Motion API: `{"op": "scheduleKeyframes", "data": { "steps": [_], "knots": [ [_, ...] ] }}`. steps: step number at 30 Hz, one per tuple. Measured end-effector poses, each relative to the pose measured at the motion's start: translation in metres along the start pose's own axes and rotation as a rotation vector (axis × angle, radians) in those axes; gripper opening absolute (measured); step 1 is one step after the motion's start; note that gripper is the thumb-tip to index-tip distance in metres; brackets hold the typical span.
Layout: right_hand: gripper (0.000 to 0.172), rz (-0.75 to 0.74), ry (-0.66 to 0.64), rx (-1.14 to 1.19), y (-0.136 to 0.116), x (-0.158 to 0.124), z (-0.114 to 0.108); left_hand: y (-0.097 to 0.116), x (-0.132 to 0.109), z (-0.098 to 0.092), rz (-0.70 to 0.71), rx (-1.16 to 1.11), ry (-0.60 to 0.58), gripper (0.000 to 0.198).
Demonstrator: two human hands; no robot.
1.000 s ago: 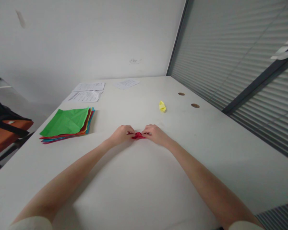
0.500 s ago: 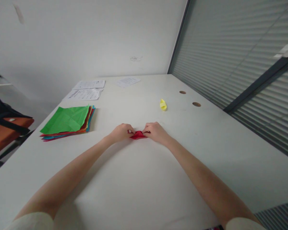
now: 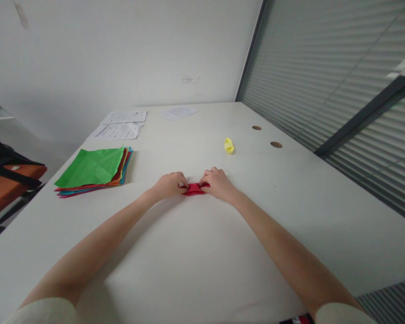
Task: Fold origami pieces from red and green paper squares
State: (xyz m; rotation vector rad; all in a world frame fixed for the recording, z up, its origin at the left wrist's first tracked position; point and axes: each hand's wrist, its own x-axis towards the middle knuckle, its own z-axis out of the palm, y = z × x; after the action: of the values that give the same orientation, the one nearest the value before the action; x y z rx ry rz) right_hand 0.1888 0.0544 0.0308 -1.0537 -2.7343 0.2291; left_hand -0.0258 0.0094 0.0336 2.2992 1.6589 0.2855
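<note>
A small piece of folded red paper (image 3: pixel 194 189) lies on the white table between my two hands. My left hand (image 3: pixel 172 185) has its fingers closed on the paper's left end. At the right end, my right hand (image 3: pixel 217 182) grips it with thumb and bent fingers. Both ends of the paper are partly hidden by my fingertips. Farther back and to the right sits a small folded yellow paper shape (image 3: pixel 229 146).
To the left is a stack of coloured paper with a green sheet (image 3: pixel 93 167) on top. Printed sheets (image 3: pixel 116 131) lie at the back left, another printed sheet (image 3: pixel 178 113) near the wall. Two round holes (image 3: pixel 276 144) pierce the table beside the blinds (image 3: pixel 337 81). An orange chair (image 3: pixel 10 189) stands left.
My right fingers have shifted slightly on the red paper, and more of its flat middle shows between my hands. The view has moved a little; the other things lie as before.
</note>
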Motion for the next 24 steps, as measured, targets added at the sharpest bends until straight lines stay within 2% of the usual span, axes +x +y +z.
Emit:
{"op": "scheduleKeyframes", "data": {
  "steps": [6,12,24],
  "knots": [
    [0.010,-0.024,-0.004,-0.071,-0.0023,-0.0015,-0.0033,0.0047,-0.0026,-0.0023,-0.011,0.032,-0.001,0.020],
    [0.010,-0.115,0.059,0.017,0.0032,-0.0017,0.0041,0.0047,-0.0015,0.0020,-0.057,-0.050,0.054,0.020],
    [0.014,0.008,-0.010,0.054,0.0020,-0.0011,0.0033,0.0018,-0.0034,0.0020,-0.094,-0.009,-0.001,0.021]
  ]
}}
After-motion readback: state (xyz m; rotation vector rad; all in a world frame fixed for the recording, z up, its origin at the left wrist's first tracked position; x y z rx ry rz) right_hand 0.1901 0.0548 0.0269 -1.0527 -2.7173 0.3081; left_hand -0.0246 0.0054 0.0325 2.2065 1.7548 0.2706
